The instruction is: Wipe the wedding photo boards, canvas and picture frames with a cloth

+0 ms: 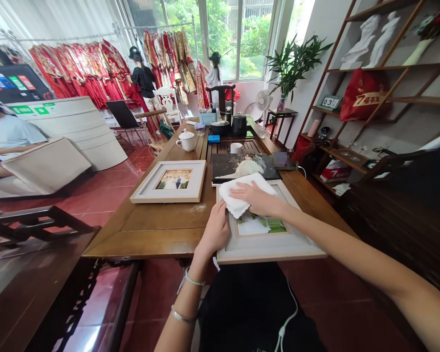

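A folded white cloth (pixel 238 208) lies over the upper left part of a white picture frame (pixel 275 252) with a pale wood edge. My right hand (pixel 254 196) holds this cloth against the frame, its fingers laid across the top. At the frame's left side, my left hand (pixel 217 227) grips the edge, fingertips touching the cloth's corner. Part of a green and white picture shows below the cloth; the rest is covered. The frame's near edge lies at the table's front edge, by my lap.
A second framed photo (pixel 168 182) lies to the left on the wooden table (pixel 150 237). Beyond my hands are a dark picture panel (pixel 223 166), a lidded white cup (pixel 187 141), a small white cup (pixel 236 147) and a black kettle (pixel 239 124). Other people are farther off.
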`<state>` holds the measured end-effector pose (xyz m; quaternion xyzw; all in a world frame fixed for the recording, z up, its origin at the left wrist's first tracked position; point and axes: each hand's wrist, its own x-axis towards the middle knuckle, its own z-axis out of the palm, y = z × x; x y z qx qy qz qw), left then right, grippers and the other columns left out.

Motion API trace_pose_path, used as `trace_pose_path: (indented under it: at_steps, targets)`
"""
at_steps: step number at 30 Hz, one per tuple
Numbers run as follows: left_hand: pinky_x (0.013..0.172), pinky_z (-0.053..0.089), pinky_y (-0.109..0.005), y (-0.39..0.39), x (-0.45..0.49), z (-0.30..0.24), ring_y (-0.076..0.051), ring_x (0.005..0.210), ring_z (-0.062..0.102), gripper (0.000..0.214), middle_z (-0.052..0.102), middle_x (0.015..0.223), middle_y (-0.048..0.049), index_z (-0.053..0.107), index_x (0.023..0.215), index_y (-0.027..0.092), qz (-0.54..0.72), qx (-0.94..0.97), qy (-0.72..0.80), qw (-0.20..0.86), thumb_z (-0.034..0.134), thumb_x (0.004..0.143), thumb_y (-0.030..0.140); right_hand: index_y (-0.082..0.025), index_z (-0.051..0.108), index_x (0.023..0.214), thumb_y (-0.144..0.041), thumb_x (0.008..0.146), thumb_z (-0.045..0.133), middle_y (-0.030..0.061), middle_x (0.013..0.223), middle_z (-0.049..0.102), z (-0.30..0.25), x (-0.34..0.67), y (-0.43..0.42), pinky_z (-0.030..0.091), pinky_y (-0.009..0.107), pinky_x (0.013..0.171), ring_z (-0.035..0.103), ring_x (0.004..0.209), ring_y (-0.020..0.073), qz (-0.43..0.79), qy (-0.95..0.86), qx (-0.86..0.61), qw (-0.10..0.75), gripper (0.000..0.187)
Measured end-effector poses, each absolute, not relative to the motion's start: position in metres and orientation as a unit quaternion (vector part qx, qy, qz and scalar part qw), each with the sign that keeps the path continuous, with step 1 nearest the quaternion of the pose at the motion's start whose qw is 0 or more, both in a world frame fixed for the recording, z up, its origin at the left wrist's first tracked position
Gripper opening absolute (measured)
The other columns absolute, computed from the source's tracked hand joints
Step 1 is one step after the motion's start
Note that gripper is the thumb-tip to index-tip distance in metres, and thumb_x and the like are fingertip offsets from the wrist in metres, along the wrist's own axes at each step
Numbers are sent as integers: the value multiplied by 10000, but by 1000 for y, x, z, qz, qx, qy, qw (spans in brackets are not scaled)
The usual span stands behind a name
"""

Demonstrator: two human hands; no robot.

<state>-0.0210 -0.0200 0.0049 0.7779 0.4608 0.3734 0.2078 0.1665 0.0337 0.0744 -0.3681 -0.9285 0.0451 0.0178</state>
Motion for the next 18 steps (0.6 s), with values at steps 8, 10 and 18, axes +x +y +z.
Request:
trace_pose_path:
  at_steps: [8, 10, 18]
  targets:
    - [1176, 185, -454, -25, -16, 10, -230, 1427, 205, 533, 199, 1481, -195, 152, 1454, 128, 437, 718, 489, 234, 299, 962, 273, -174, 459, 1367, 81, 630, 400, 108, 1462, 423, 76, 164, 31, 126, 728, 1036, 169, 1422, 302, 96, -948, -302, 16, 782]
    - [1188, 146, -444, -25, -16, 11, -230, 1447, 163, 538, 188, 1522, -179, 205, 1446, 128, 435, 705, 500, 253, 299, 965, 349, -161, 456, 1367, 77, 631, 404, 132, 1461, 418, 75, 166, 23, 112, 729, 1037, 177, 1421, 296, 126, -948, -292, 15, 775]
    - [1195, 112, -404, -29, -16, 22, -198, 1457, 157, 592, 225, 1564, -118, 310, 1441, 143, 403, 636, 553, 356, 220, 960, 475, -194, 477, 1363, 10, 721, 461, 128, 1427, 468, 87, 181, -20, 87, 605, 1118, 267, 1397, 251, 238, -950, -203, 29, 674]
